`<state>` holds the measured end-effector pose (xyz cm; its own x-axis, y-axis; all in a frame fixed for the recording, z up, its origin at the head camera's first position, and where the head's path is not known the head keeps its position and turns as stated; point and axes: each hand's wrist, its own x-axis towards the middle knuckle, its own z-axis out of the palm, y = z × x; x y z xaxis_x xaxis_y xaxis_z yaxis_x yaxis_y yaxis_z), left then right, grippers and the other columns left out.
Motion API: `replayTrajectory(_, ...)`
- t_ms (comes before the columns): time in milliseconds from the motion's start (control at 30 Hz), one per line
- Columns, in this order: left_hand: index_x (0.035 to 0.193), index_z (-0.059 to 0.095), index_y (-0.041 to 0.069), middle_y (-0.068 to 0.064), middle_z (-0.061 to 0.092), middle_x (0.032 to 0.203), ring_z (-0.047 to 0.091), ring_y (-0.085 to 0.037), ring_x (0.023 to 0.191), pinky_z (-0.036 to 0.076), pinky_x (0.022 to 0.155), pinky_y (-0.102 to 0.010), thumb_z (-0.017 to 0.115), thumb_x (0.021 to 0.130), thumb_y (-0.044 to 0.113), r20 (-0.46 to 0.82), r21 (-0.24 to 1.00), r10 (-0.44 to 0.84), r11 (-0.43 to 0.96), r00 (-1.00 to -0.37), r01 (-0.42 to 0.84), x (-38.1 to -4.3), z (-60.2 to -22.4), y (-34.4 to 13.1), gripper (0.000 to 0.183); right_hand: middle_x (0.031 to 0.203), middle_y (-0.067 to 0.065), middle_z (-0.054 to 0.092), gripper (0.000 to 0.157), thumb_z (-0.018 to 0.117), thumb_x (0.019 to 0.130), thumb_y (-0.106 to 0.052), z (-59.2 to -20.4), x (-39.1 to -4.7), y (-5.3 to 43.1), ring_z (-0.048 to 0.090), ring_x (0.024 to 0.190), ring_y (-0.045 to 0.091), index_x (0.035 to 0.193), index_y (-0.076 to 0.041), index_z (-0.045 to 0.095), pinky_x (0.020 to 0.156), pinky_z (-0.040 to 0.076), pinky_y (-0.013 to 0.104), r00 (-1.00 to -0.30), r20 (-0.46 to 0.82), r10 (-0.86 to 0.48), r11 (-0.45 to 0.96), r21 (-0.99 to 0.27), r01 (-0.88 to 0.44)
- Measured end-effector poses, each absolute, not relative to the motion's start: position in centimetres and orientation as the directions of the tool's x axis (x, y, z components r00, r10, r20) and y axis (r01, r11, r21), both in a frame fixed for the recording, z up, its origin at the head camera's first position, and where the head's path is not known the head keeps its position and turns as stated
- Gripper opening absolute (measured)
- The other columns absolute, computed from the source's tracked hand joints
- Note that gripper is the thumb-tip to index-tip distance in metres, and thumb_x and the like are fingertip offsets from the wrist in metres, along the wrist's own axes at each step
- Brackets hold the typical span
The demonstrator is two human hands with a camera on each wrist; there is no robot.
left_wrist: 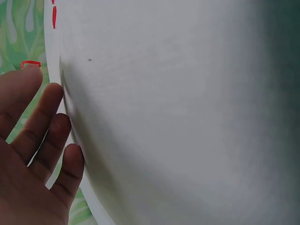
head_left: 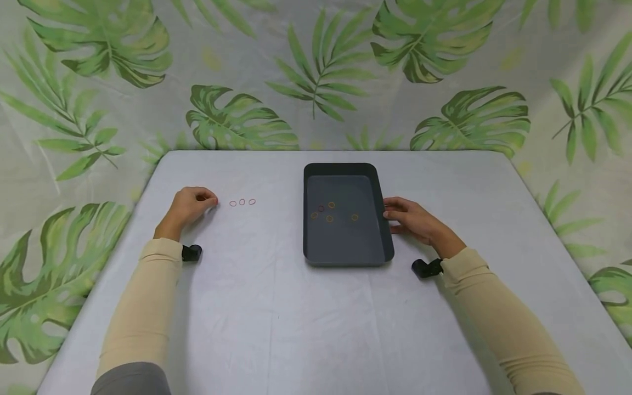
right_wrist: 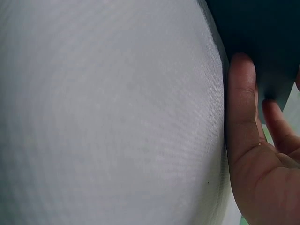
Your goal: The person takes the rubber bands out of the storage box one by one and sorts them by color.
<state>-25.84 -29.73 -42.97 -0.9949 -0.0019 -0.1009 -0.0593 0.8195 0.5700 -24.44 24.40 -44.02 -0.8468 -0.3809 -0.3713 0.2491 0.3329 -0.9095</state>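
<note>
My left hand point(head_left: 191, 207) pinches a small red rubber band point(left_wrist: 31, 63) at its thumb and fingertip, left of the tray; the other fingers spread loosely in the left wrist view. Three more red rubber bands point(head_left: 242, 202) lie in a row on the table just right of that hand. The dark grey tray point(head_left: 345, 255) stands right of centre, with several orange rubber bands point(head_left: 329, 218) and one red one on its floor. My right hand point(head_left: 412, 220) rests on the tray's right side, its fairly straight fingers point(right_wrist: 242, 79) against the outer wall.
A white cloth covers the table point(head_left: 276, 318). Behind and at the sides hangs a leaf-patterned curtain point(head_left: 316, 71). Black wrist cameras point(head_left: 191, 253) are strapped under both wrists, close above the cloth.
</note>
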Motion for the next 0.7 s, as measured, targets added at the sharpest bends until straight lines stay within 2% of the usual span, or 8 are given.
replayTrajectory(267, 0.107, 0.071, 0.005, -0.016, 0.066, 0.101, 0.054, -0.021, 0.081, 0.044, 0.071, -0.029, 0.060, 0.098, 0.026, -0.120, 0.559, 0.006, 0.827, -0.993, -0.063, -25.85, -42.77, -29.77, 0.025, 0.151, 0.019, 0.039, 0.055, 0.050, 0.104, -0.018, -44.12, -24.38, 24.46, 0.046, 0.136, 0.031, 0.153, -0.007, 0.030, 0.099, 0.054, 0.036, -0.848, -0.377, -0.373, 0.330, -0.908, 0.258)
replayTrajectory(533, 0.110, 0.070, 0.000, -0.021, 0.059, 0.110, 0.053, -0.029, 0.090, 0.042, 0.074, -0.032, 0.060, 0.098, 0.025, -0.123, 0.548, -0.021, 0.832, -0.992, -0.086, -25.66, -42.86, -30.19, 0.030, 0.153, 0.019, 0.037, 0.056, 0.050, 0.104, -0.021, -44.12, -24.46, 24.30, 0.043, 0.139, 0.035, 0.154, -0.007, 0.029, 0.101, 0.053, 0.037, -0.846, -0.378, -0.376, 0.335, -0.906, 0.256)
replayTrajectory(700, 0.111, 0.070, -0.002, -0.023, 0.057, 0.121, 0.052, -0.033, 0.098, 0.042, 0.078, -0.034, 0.059, 0.098, 0.027, -0.147, 0.540, -0.025, 0.835, -0.989, -0.101, -25.86, -42.96, -30.18, 0.034, 0.153, 0.019, 0.037, 0.056, 0.050, 0.104, -0.020, -44.16, -24.50, 24.39, 0.042, 0.140, 0.036, 0.154, -0.006, 0.029, 0.100, 0.053, 0.037, -0.847, -0.378, -0.374, 0.336, -0.906, 0.256)
